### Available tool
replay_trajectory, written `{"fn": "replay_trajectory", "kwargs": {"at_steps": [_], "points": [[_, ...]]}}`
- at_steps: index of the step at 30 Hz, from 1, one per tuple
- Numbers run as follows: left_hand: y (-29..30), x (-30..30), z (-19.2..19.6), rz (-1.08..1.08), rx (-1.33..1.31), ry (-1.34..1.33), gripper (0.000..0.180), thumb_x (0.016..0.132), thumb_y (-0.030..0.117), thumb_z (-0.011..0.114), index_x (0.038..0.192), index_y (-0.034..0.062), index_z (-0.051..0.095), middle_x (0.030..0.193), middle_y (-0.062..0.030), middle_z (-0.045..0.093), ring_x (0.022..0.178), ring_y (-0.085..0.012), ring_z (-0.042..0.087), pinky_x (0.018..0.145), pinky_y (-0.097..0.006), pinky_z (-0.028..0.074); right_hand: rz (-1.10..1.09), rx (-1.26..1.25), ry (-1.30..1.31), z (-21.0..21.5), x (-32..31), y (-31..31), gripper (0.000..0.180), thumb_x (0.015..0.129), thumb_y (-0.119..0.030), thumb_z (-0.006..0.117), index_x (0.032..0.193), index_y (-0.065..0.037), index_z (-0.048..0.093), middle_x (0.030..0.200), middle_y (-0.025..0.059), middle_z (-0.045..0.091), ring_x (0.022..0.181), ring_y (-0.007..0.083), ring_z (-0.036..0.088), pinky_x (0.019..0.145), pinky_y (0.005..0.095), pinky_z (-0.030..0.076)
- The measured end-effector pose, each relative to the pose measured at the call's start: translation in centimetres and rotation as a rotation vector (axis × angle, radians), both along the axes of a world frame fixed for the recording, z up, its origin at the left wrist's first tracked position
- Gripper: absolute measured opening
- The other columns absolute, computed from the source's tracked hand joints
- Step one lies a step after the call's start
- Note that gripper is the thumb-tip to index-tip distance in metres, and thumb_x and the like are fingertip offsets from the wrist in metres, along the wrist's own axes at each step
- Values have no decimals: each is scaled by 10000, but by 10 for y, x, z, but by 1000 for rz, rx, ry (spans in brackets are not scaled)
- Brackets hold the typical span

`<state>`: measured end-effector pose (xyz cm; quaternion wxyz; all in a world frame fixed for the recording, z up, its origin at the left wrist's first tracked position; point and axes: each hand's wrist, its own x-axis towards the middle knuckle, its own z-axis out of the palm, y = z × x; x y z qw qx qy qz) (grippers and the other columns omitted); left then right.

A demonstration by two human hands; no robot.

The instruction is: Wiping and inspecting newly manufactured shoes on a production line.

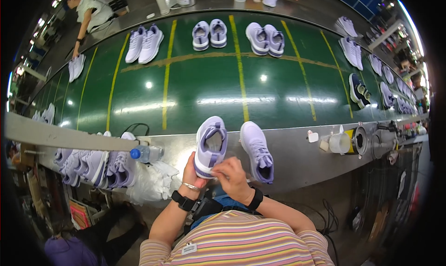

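Observation:
A lavender sneaker point(211, 140) with a purple collar and white sole is tilted up in front of me, heel toward my body. My left hand point(190, 174) grips it from beneath at the heel. Against the back of the heel, near the sole edge, the fingers of my right hand point(233, 178) are pinched together; whether something small is between them I cannot make out. A second lavender sneaker point(258, 150) rests on the metal ledge point(297, 159) just right of my hands, toe pointing away.
Beyond the ledge runs a green conveyor point(200, 87) with yellow lines, carrying several pairs of sneakers. To the left are a water bottle point(147, 153), a plastic bag point(155, 180) and racked sneakers point(90, 166). A can point(358, 140) stands at right. Another person point(93, 12) touches shoes at far left.

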<state>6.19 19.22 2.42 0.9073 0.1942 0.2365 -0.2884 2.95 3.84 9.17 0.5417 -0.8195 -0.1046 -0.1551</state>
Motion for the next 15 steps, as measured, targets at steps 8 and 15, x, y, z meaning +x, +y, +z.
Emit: {"fn": "replay_trajectory", "kwargs": {"at_steps": [8, 15], "points": [[29, -25, -71, 104, 129, 69, 426, 903, 279, 412, 1215, -11, 431, 1158, -169, 530, 1041, -280, 532, 930, -412, 411, -26, 616, 771, -6, -27, -88, 73, 839, -42, 564, 897, -1, 546, 734, 34, 547, 595, 78, 530, 568, 208, 441], [29, -32, -17, -71, 1337, 2, 332, 855, 114, 452, 1158, -18, 483, 962, -67, 559, 890, -163, 546, 849, -298, 423, -138, 581, 709, -1, 15, -160, 123, 829, -69, 582, 920, 6, 547, 749, 27, 566, 596, 88, 538, 584, 224, 461]]}}
